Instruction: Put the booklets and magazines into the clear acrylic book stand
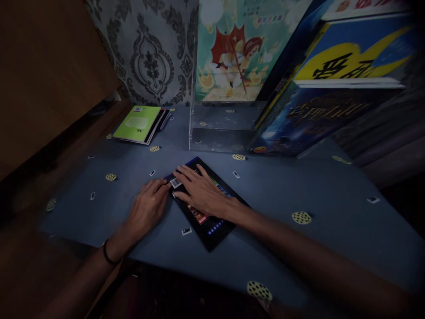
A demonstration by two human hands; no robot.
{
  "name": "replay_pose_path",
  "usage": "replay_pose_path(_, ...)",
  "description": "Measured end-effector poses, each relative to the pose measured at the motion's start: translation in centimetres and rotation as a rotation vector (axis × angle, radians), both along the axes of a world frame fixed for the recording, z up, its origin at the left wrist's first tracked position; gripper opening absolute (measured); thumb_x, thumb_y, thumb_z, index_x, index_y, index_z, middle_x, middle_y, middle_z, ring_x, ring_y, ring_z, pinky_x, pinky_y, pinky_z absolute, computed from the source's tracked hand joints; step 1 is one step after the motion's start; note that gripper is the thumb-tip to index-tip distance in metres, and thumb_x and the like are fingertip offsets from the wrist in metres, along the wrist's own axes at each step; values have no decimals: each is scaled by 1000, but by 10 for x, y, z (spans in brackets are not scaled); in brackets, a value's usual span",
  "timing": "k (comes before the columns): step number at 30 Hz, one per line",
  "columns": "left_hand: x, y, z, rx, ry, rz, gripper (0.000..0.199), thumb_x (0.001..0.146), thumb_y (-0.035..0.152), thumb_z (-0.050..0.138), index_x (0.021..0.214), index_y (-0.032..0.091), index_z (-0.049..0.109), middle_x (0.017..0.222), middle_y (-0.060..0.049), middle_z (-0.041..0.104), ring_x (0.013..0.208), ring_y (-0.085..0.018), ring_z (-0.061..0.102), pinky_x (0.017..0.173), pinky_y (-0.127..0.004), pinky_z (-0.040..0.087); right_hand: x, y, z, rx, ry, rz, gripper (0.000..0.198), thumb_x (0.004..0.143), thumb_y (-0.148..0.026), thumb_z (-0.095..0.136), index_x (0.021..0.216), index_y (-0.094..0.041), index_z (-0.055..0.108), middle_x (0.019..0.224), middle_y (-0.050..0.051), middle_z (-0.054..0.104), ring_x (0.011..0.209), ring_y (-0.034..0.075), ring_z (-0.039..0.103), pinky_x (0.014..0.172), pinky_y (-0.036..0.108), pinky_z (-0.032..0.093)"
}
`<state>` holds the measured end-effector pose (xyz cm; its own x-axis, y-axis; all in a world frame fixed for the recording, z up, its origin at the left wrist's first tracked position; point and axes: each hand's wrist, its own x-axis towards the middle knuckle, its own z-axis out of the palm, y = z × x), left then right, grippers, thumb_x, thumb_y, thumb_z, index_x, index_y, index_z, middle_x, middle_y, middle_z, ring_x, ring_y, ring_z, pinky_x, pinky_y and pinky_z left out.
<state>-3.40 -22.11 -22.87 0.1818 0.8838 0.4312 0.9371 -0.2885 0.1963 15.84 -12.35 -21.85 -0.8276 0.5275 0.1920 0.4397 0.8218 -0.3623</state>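
A thin black book (212, 239) with a white barcode label and small coloured pictures lies flat and slanted on the blue patterned tablecloth. My right hand (201, 192) rests palm down across its upper half, fingers spread over the cover. At the book's upper left edge is my left hand (148, 206), its fingers bent and drawn together with the tips at the edge. Those fingertips are partly out of sight, and a dark band circles that wrist. Much of the cover's middle is hidden beneath my right hand.
A small stack of books with a lime green one (139, 124) on top lies at the back left. Behind the black book stands a clear acrylic rack (219, 139) holding several upright books, including a dark blue one (308, 119) on the right. Patterned wallpaper (152, 62) rises behind.
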Motion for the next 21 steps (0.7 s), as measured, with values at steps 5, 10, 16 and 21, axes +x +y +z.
replay_pose_path(5, 0, 0, 0, 2, 11, -1, 26, 102, 18, 46, 119, 22, 66, 118, -10, 70, 109, -27, 68, 93, -47, 59, 10, 15, -6, 32, -39, -165, 58, 104, -47, 43, 150, -11, 49, 159, 22, 44, 152, 36, 34, 121, 67, 27)
replay_pose_path(10, -1, 0, 1, -19, 4, -10, 24, 103, 22, 46, 120, 21, 64, 123, -12, 67, 108, -28, 67, 92, -49, 59, 11, 18, -4, 8, -44, -165, 57, 103, -43, 48, 148, -9, 51, 160, 23, 43, 152, 36, 34, 122, 63, 28)
replay_pose_path(16, -4, 4, 8, -87, -12, -37, 19, 103, 27, 47, 114, 23, 63, 126, -10, 67, 111, -27, 67, 94, -49, 58, 32, 31, -4, -84, 11, -97, 55, 101, -42, 52, 147, -12, 52, 160, 22, 43, 151, 34, 38, 119, 59, 37)
replay_pose_path(21, -3, 13, 12, -114, -93, -42, 19, 103, 30, 47, 115, 23, 61, 114, -8, 69, 103, -25, 67, 91, -47, 58, 50, 31, -11, -44, 72, -178, 53, 101, -46, 49, 146, -19, 55, 157, 18, 48, 142, 37, 48, 113, 65, 42)
